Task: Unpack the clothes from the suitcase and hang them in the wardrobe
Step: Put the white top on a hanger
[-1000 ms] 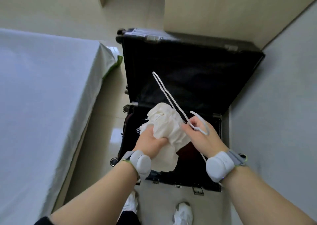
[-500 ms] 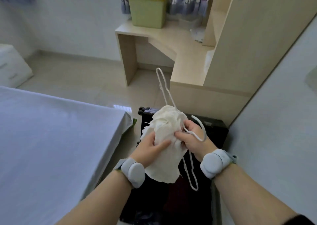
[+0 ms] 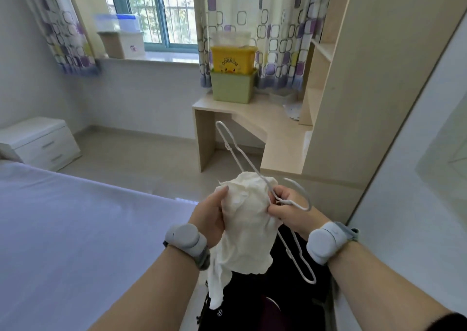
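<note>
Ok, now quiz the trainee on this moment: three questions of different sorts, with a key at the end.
1. True or false: the left hand grips the white garment.
2. What does the right hand hold by its neck?
A. the white hanger
B. a suitcase handle
C. a curtain edge
3. In a few words: what stands on top of the green bin on the desk?

Key
1. True.
2. A.
3. The yellow box.
</note>
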The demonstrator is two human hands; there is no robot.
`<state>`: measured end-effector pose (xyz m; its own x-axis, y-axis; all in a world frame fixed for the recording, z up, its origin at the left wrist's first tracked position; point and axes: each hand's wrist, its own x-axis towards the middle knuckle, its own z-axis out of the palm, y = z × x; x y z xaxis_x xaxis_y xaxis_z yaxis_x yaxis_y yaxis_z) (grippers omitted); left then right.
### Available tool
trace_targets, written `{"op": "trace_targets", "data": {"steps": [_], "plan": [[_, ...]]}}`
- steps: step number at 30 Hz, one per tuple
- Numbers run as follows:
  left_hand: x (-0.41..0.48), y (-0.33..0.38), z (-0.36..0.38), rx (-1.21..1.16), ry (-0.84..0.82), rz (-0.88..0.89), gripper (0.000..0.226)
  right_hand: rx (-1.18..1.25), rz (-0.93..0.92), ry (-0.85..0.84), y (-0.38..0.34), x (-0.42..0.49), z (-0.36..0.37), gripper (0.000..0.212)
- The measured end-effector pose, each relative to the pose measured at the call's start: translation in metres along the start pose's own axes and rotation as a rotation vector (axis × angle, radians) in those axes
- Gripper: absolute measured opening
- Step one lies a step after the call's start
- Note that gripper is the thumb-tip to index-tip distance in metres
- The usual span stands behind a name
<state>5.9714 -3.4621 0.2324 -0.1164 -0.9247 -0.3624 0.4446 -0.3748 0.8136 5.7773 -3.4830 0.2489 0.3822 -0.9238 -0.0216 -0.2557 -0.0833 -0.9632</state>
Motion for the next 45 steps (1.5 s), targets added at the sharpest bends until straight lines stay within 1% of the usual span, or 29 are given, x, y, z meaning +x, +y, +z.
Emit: {"op": "trace_targets", "data": {"steps": [3, 4, 7, 9, 11, 14, 16, 17, 18, 21, 23, 26, 28, 29, 30, 32, 33, 35, 38, 40, 41, 43, 45], "plan": [[-0.007, 0.014, -0.014, 0.046, -0.086, -0.165, 0.07, 0.021, -0.065, -0.038, -0.025, -0.002, 0.019, 0.021], [-0.008, 0.017, -0.02, 0.09, -0.097, -0.181, 0.073, 0.013, -0.074, -0.042, -0.033, -0.001, 0.026, 0.023], [-0.021, 0.024, -0.032, 0.223, -0.094, -0.227, 0.065, -0.028, -0.082, -0.031, -0.05, 0.005, 0.047, 0.024], [-0.029, 0.03, -0.043, 0.253, -0.082, -0.25, 0.062, -0.071, -0.087, -0.014, -0.062, 0.007, 0.059, 0.023], [-0.036, 0.038, -0.054, 0.239, -0.047, -0.188, 0.058, -0.088, -0.103, 0.009, -0.071, 0.006, 0.068, 0.02], [-0.045, 0.054, -0.075, 0.205, 0.125, -0.029, 0.032, -0.136, -0.117, 0.042, -0.083, 0.002, 0.083, 0.016], [-0.049, 0.062, -0.081, 0.113, 0.145, 0.017, 0.024, -0.192, -0.112, 0.039, -0.086, -0.001, 0.088, 0.024], [-0.055, 0.066, -0.082, 0.077, 0.128, 0.032, 0.021, -0.21, -0.103, 0.036, -0.088, -0.003, 0.091, 0.027], [-0.06, 0.07, -0.083, 0.05, 0.105, 0.048, 0.02, -0.217, -0.097, 0.031, -0.088, -0.005, 0.095, 0.027], [-0.074, 0.079, -0.084, -0.002, -0.001, 0.116, 0.021, -0.222, -0.051, 0.006, -0.09, -0.011, 0.106, 0.012], [-0.083, 0.083, -0.083, 0.043, -0.058, 0.183, 0.026, -0.294, -0.036, 0.059, -0.092, -0.012, 0.108, 0.014], [-0.093, 0.084, -0.08, 0.194, -0.092, 0.258, 0.036, -0.379, -0.064, 0.206, -0.099, -0.014, 0.11, 0.022], [-0.099, 0.083, -0.077, 0.226, -0.121, 0.293, 0.038, -0.311, -0.068, 0.21, -0.104, -0.016, 0.116, 0.022], [-0.101, 0.082, -0.077, 0.226, -0.149, 0.309, 0.041, -0.245, -0.079, 0.198, -0.107, -0.016, 0.121, 0.026], [-0.104, 0.082, -0.076, 0.226, -0.185, 0.32, 0.043, -0.171, -0.092, 0.186, -0.11, -0.016, 0.126, 0.031], [-0.11, 0.082, -0.076, 0.251, -0.249, 0.335, 0.041, -0.053, -0.104, 0.149, -0.119, -0.018, 0.138, 0.029], [-0.113, 0.082, -0.077, 0.279, -0.26, 0.343, 0.037, -0.039, -0.101, 0.125, -0.122, -0.017, 0.143, 0.029], [-0.118, 0.085, -0.082, 0.329, -0.248, 0.347, 0.03, -0.086, -0.101, 0.117, -0.123, -0.014, 0.152, 0.031], [-0.122, 0.09, -0.093, 0.357, -0.19, 0.317, 0.02, -0.122, -0.13, 0.189, -0.124, -0.007, 0.157, 0.026], [-0.126, 0.094, -0.103, 0.335, -0.173, 0.277, 0.017, -0.173, -0.153, 0.235, -0.126, -0.004, 0.157, 0.025], [-0.128, 0.096, -0.107, 0.322, -0.175, 0.257, 0.018, -0.197, -0.161, 0.254, -0.128, -0.003, 0.158, 0.025], [-0.13, 0.096, -0.112, 0.288, -0.186, 0.226, 0.027, -0.236, -0.173, 0.273, -0.131, -0.003, 0.159, 0.024], [-0.13, 0.096, -0.113, 0.228, -0.182, 0.229, 0.03, -0.259, -0.167, 0.269, -0.135, -0.004, 0.162, 0.025]]}}
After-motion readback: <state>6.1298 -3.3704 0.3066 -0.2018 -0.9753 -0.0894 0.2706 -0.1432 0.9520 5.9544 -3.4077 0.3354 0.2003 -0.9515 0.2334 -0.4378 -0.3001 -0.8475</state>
